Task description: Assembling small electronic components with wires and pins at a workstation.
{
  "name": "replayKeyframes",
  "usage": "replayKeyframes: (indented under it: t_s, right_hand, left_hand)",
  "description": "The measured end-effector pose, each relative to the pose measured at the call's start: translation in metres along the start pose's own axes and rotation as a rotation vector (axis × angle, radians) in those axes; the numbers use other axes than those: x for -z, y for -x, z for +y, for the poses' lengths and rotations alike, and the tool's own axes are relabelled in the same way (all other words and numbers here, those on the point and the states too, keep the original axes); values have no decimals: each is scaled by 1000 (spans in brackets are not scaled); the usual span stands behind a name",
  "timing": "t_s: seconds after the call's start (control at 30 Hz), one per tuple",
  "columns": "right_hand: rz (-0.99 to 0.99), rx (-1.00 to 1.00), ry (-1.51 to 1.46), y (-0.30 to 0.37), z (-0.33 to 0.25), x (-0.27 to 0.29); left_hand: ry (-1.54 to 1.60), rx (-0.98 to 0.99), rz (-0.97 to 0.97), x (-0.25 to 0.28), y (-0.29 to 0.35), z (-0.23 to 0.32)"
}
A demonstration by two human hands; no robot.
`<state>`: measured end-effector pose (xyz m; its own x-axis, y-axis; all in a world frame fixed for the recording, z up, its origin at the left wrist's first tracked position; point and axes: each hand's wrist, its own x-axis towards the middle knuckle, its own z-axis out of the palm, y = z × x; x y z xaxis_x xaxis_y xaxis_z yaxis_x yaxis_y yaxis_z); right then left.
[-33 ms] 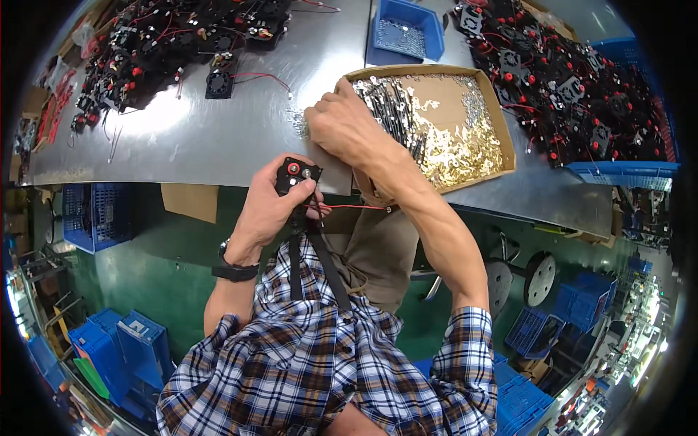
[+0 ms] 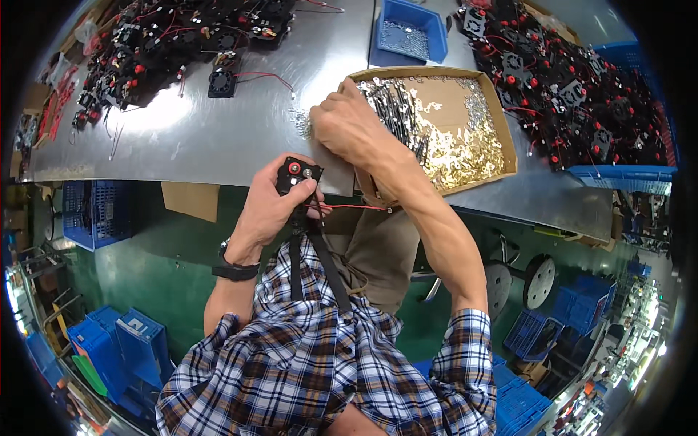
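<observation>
We see a small black block (image 2: pixel 301 173) by the front edge of the tabletop (image 2: pixel 240 142), with a red knob and a silver knob on top. Our left hand (image 2: pixel 273 192) is clamped on it, with the thumb on the side by the silver knob. A red wire (image 2: pixel 356 207) runs from it to the right.

Our right hand (image 2: pixel 342 120) is farther from the front edge, ahead of the block and a bit to its right. It is bent over the left side of the cardboard tray (image 2: pixel 447 94), so it is the hand nearer the tray. Its fingertips are hidden, so we cannot tell if they are apart or together, or if they hold anything. Loose silver bits (image 2: pixel 300 125) lie just to its left. In the tray, black sticks (image 2: pixel 395 109) slant from back left to front right, beside gold bits (image 2: pixel 454 156).
</observation>
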<state>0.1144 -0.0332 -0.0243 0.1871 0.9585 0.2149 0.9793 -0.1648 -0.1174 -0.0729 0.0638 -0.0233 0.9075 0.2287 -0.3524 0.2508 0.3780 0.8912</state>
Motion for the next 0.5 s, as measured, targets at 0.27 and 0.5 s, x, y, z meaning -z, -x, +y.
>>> replayKeyframes:
  t_s: [0.27, 0.5]
  right_hand:
    - [-9, 76, 87, -2, -9, 0]
    - [0, -40, -51, -1, 7, 2]
  left_hand:
    - [7, 3, -11, -2, -2, -1]
    - [38, 6, -3, -2, -4, -1]
